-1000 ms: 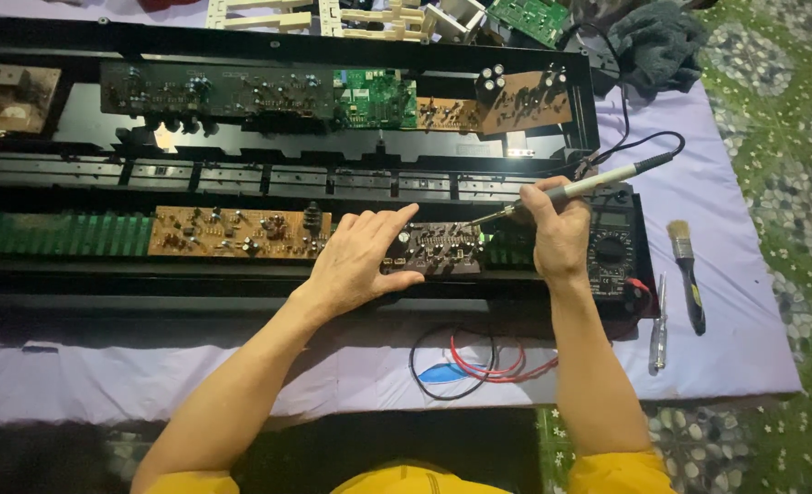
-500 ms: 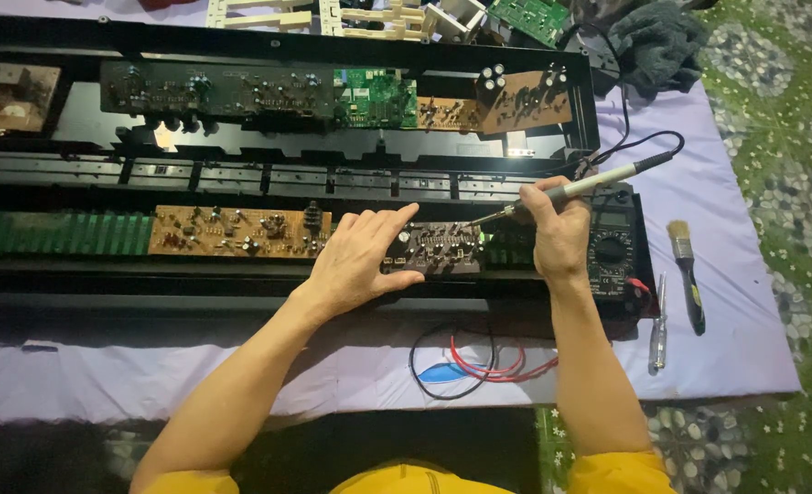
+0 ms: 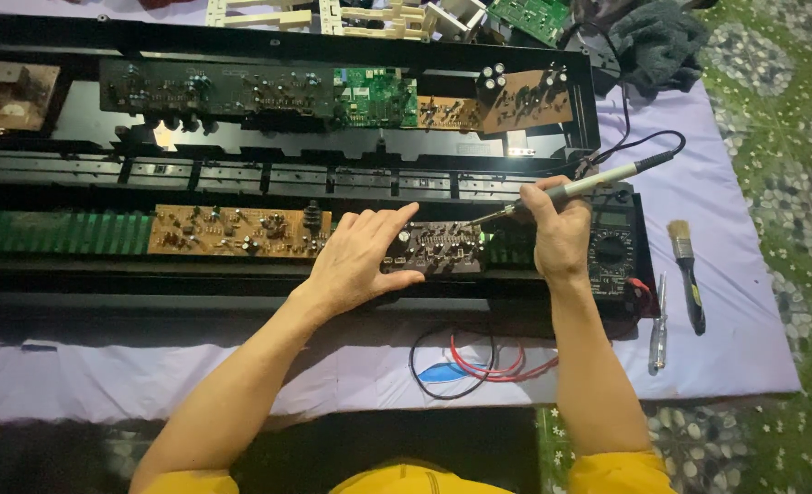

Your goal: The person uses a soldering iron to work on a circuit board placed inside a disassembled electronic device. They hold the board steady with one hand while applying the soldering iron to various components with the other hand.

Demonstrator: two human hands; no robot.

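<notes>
Near the middle of the long black case, we steady the small circuit board (image 3: 435, 249), light, stiff and fragile, by its edge under our flat, spread left hand (image 3: 355, 256), while our right hand (image 3: 559, 233) pinches the soldering iron (image 3: 578, 186).

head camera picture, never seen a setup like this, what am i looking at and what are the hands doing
The picture comes from a camera worn on a person's head, looking down at their own two bare hands.

The left hand rests flat on a small dark circuit board and steadies it. The right hand holds a soldering iron like a pen, its tip down at that board.

Both work over a long black opened case holding more boards, among them a brown circuit board.

Beside the right hand sits a multimeter. On the purple cloth lie a paintbrush, a screwdriver and coiled red and black wires.
</notes>
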